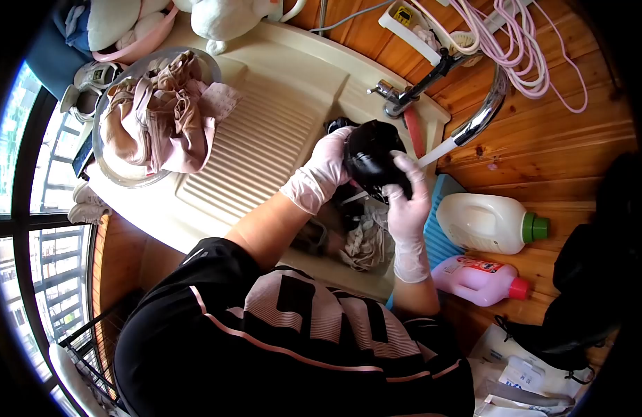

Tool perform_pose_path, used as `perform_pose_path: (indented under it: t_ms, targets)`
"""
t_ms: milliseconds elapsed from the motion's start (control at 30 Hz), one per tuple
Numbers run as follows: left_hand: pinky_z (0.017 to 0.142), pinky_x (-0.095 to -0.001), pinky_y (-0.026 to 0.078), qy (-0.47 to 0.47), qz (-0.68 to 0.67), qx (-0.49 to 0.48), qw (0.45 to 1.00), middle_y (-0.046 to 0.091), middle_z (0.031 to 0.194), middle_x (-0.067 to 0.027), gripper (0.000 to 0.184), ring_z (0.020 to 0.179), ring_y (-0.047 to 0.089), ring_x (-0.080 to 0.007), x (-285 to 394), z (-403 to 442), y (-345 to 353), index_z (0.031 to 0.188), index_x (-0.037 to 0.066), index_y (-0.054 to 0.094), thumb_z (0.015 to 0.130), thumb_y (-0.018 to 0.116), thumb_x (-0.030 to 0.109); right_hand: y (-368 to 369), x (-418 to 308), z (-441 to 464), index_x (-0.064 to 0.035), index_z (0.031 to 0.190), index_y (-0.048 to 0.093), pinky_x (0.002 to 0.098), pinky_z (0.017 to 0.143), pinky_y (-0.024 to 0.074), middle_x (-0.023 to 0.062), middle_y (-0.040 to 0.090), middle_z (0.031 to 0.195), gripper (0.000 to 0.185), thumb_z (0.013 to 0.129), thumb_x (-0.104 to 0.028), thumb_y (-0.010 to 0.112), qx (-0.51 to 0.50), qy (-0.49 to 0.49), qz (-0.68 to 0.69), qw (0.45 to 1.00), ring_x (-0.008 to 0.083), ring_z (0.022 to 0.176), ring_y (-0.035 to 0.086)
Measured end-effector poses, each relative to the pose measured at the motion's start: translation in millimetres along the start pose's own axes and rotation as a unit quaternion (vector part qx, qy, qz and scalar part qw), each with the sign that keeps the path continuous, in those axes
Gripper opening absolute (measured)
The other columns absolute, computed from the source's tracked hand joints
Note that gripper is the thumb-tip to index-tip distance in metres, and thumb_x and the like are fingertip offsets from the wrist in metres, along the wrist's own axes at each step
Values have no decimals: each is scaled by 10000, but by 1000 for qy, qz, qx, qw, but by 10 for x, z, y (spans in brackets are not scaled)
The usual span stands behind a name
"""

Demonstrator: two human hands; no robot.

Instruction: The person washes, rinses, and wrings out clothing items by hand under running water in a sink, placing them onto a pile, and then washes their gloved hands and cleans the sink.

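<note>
Over the sink basin, my left hand [329,163] in a white glove grips the left side of a shiny, wet-looking black rounded item [371,158]; its exact kind does not show. My right hand [410,201], also gloved, has its slightly blurred fingers and thumb curved about the item's right edge. Below them in the basin lie a crumpled whitish cloth [366,240] and some dark pieces. Another black piece [340,125] shows behind my left hand. The ribbed washboard [258,132] of the sink slopes away to the left.
A clear bowl [130,179] heaped with pinkish clothes [171,118] stands on the sink's left. The tap [396,104] and its spout [484,125] reach over from the back right. At right lie a white detergent bottle [481,222] and a pink bottle [474,279]. A pink hose [519,52] hangs above.
</note>
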State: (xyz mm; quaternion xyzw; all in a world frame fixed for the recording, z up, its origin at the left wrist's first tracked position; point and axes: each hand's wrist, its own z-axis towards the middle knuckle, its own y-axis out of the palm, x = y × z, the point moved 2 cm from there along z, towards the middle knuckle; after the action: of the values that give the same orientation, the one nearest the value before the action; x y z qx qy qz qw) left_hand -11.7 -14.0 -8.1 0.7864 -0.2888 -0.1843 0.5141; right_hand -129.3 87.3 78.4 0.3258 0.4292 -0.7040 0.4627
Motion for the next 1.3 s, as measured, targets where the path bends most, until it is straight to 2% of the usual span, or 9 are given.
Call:
perform_pose_path:
  t_ms: [200,267,367,600,867,967,1100,1233,1300]
  targets:
    - [713,-260,475,377,431,-16,820,619,782,-23,173,754,565,-99,-97,-416,614,862,1,624,693,588,-16,239,456,8,-9,1109,533,337,735,528,99,616,973,280,941,-224,469,260,299,441,805,205,875,613]
    - [703,-292,488,458,586,-93,662,623,774,-79,207,720,605,-202,-97,-617,738,838,50,635,633,622,20,247,593,-26,-14,1084,542,356,754,524,103,622,948,293,945,-252,443,236,385,467,760,219,879,614]
    - [594,-354,482,503,712,-242,425,581,749,-62,320,691,583,-267,-203,-785,888,844,109,639,533,680,47,133,848,-58,-31,1059,552,348,798,502,105,591,938,284,922,-218,389,57,323,587,740,219,885,587]
    - [459,-297,422,523,730,-420,131,483,686,-12,151,565,516,-167,-508,-1049,572,693,126,532,594,587,227,282,383,247,-68,778,563,244,558,415,-28,506,648,240,923,-251,508,-235,484,366,759,81,582,482]
    - [512,-398,485,248,775,-527,246,568,641,-129,204,549,584,-282,-806,-945,-70,735,11,573,653,613,193,709,473,182,4,653,580,291,518,381,33,494,536,350,866,-273,553,-467,246,-116,841,86,534,419]
    - [638,-407,509,129,820,-526,187,617,742,-135,222,689,626,-307,-1081,-802,-401,791,16,600,677,629,204,830,514,11,31,708,592,407,590,433,243,538,665,343,807,-295,550,-485,248,-199,815,359,557,498]
    - [783,-410,499,58,866,-469,164,647,942,-137,229,863,631,-289,-1428,-666,-936,898,50,648,714,634,186,928,584,-222,15,819,642,433,726,473,236,609,825,355,811,-309,496,-523,252,-292,760,397,790,594]
    - [832,-396,489,16,826,-562,-42,649,935,-142,167,893,625,-270,-1553,-775,-896,814,49,674,719,639,182,976,751,-451,22,844,637,449,724,466,242,613,837,384,817,-316,456,-532,240,-309,751,411,799,590]
    - [767,-396,508,45,828,-559,-3,656,892,-108,144,837,631,-277,-1404,-908,-689,793,67,683,741,623,186,968,690,-416,23,826,638,431,689,467,230,624,805,373,831,-319,488,-516,265,-271,768,373,742,607]
